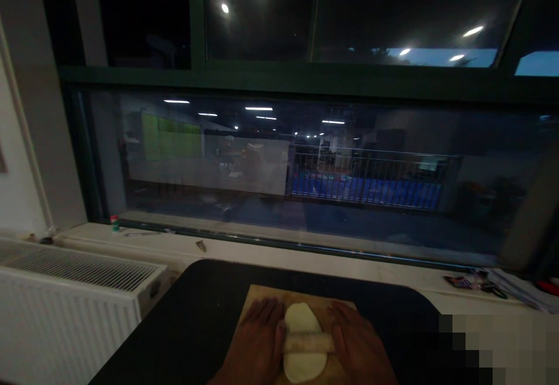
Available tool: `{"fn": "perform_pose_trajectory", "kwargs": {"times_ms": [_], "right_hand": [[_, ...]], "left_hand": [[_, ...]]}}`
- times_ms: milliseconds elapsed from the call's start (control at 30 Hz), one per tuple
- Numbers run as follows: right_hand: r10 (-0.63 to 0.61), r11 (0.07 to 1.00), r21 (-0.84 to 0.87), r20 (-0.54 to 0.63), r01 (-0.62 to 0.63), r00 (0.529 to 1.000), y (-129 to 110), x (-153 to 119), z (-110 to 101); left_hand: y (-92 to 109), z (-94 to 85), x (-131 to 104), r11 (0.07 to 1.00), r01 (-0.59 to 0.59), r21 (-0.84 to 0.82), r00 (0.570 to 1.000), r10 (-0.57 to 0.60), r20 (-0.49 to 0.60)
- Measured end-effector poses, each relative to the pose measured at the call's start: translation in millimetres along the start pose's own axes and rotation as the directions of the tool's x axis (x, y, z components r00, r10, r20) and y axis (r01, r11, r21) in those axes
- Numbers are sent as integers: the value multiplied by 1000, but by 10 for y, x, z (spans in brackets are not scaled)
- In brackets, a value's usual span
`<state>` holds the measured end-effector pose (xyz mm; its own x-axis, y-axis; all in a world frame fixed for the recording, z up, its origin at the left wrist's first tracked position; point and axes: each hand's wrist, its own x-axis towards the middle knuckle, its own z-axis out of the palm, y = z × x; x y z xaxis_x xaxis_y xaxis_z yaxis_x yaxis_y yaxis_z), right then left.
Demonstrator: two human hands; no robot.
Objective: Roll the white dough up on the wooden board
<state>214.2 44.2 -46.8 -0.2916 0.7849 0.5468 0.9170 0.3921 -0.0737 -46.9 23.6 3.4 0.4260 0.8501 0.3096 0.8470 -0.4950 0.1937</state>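
Observation:
An oval sheet of pale dough (302, 317) lies flat on a wooden board (257, 293). Across its middle rests a short wooden rolling pin (308, 342), with dough showing above and below it. My left hand (258, 338) covers the pin's left end, and its thumb lies along the inner side. At the right end my right hand (358, 341) holds the pin in the same way, fingers pointing away from me. The pin's two ends are hidden beneath my hands.
The board lies on a black table (209, 297) pushed up to a windowsill (271, 258). To the left stands a white radiator (65, 315). A small red-and-green container (114, 223) is on the sill, and papers (519, 289) lie at its right end.

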Motion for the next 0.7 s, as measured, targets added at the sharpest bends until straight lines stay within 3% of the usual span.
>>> {"fn": "perform_pose_trajectory", "kwargs": {"times_ms": [200, 333, 533, 700], "right_hand": [[-43, 999, -4, -51, 43, 998, -48, -189, -81], [-10, 998, 69, -1, 10, 1000, -165, -164, -234], [194, 952, 205, 166, -226, 967, -301, 233, -428], [114, 984, 115, 188, -137, 976, -220, 486, -302]], "left_hand": [[-86, 173, -245, 997, -54, -53, 998, 54, -12], [-110, 187, -281, 993, -64, -100, 998, 62, -22], [-129, 149, 1, 994, 18, -111, 998, -25, -64], [-201, 107, 240, 997, 37, -66, 999, -39, -18]]}}
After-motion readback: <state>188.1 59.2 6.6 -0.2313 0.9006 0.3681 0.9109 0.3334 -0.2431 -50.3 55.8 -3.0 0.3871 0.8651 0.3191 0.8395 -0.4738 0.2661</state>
